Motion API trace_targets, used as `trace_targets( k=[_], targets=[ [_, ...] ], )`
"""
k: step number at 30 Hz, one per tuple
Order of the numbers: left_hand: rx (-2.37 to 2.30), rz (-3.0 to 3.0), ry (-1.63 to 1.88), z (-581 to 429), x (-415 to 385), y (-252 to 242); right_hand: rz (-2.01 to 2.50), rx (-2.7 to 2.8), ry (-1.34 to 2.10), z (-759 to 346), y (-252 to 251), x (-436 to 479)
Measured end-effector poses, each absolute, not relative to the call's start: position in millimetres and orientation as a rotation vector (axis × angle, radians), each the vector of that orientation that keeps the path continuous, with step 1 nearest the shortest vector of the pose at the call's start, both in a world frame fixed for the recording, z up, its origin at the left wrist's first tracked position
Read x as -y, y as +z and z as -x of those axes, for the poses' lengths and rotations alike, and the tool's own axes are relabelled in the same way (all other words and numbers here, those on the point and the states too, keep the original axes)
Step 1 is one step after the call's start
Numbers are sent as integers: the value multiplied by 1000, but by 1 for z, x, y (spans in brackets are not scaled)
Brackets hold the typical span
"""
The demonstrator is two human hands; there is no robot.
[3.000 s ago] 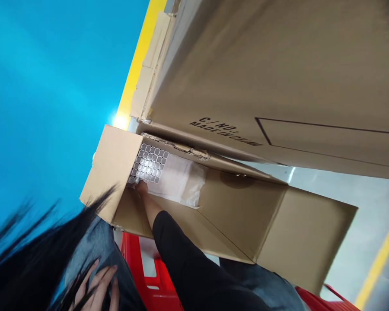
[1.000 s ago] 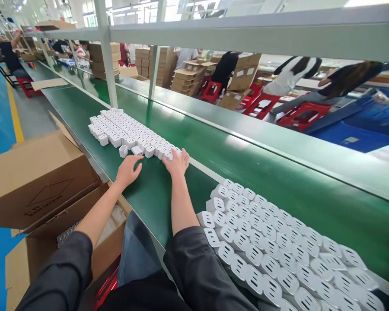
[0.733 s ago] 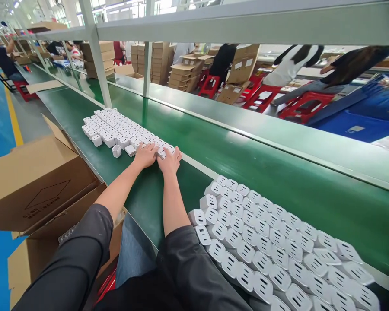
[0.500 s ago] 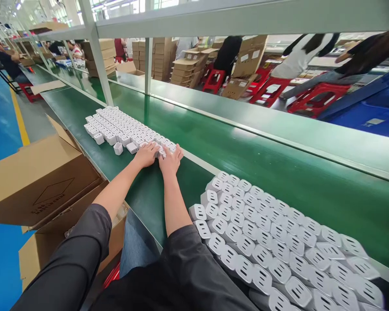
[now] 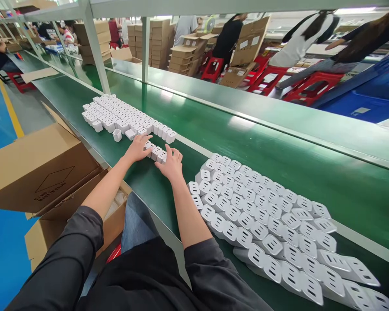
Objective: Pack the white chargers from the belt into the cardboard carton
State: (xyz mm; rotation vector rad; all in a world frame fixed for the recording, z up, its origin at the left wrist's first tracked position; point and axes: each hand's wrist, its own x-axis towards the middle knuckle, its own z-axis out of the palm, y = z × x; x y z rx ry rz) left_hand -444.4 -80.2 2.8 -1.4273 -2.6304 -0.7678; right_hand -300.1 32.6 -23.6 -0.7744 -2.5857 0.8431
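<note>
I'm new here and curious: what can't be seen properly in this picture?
Head view:
- Plugs under the left hand and right hand: fingers cover some.
- Open box: inside mostly hidden by left arm and upper box.
- Near batch: cut off by the right edge.
- Far labels: too small to read.

Dark charcoal long-sleeved top (image 5: 155, 276), sleeves (image 5: 74, 246) pushed to the elbows, blue jeans (image 5: 136, 220), left hand (image 5: 138, 148) and right hand (image 5: 172, 164) bare

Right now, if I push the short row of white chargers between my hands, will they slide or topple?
Likely slide: the green belt looks smooth and the short row sits on flat faces. They look like rigid plastic blocks, probably light. Being loose pieces, some may twist out of line.
</note>
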Motion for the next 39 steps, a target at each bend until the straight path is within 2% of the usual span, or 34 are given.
trace_targets(
  k=[5, 13, 18, 23, 26, 31, 35, 39],
  targets=[
    [2847, 1212, -1086, 442, 63, -12, 874, 2476, 1080, 298, -37, -33],
    [2793, 1045, -1163, 429, 75, -24, 682, 2437, 1143, 306, -41, -21],
    [2851, 966, -1086, 415, 127, 12, 434, 2495, 1244, 302, -17, 0],
    [2923, 669, -971, 391, 233, 26, 78, 2602, 1369, 308, -11, 76],
    [3018, 396, -938, 374, 311, -7, -133, 2776, 1476, 321, -39, 140],
    [3403, -197, -964, 341, 424, -103, -458, 3182, 1614, 342, -122, 240],
    [3593, -446, -1094, 328, 474, -174, -594, 3389, 1806, 353, -190, 288],
    [3753, -597, -1200, 347, 491, -239, -408, 3494, 2123, 375, -255, 303]
  ],
)
